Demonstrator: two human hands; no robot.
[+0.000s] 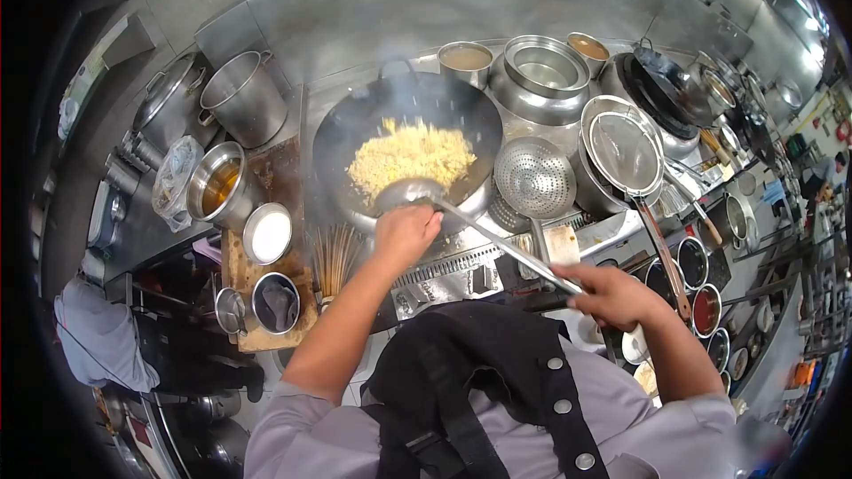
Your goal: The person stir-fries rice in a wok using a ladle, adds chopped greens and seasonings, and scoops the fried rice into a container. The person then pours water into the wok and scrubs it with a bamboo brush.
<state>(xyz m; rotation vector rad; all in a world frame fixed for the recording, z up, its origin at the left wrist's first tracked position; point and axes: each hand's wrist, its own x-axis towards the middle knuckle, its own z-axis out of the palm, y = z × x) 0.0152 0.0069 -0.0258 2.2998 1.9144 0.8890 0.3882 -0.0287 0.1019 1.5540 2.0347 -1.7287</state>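
Note:
A large dark wok (342,129) sits on the stove, with steaming yellow fried rice (413,155) in its middle. My left hand (408,235) is closed at the wok's near edge; what it grips is hidden under the fingers. In my right hand (612,293) is the long handle of a metal ladle (410,192), whose bowl lies at the near side of the rice. Right of the wok rests a perforated skimmer (535,177).
Left are tall pots (244,99), a bowl of oil (217,186), a white-filled container (267,235) and bamboo sticks (333,262). Right are strainers (626,153), a lidded-looking pot (543,71) and sauce containers (706,310). Another person (102,333) stands at lower left.

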